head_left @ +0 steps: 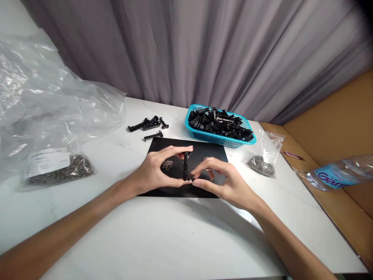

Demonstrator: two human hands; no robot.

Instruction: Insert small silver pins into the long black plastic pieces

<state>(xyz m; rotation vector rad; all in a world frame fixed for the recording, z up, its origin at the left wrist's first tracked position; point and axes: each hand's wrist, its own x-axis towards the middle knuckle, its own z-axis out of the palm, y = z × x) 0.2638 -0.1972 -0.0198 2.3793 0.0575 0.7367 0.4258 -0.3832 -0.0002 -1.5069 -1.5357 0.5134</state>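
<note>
My left hand (159,169) pinches a slim black plastic part (185,166) between forefinger and thumb, holding it upright over a black mat (214,153). My right hand (223,181) is curled beside it, with fingertips pinched at the part's lower end. A small heap of tiny metal springs (167,164) lies on the mat under my left hand. Behind the mat stands a turquoise basket (221,140) full of black plastic parts (219,122). Several finished black pieces (150,125) lie on the white table to the mat's far left.
A large crumpled clear plastic bag (43,105) covers the table's left side, with a labelled bag of small metal parts (58,169) in front of it. Another small bag of metal parts (262,163) lies right of the mat. A cardboard box (335,128) and plastic bottle (340,173) stand at right.
</note>
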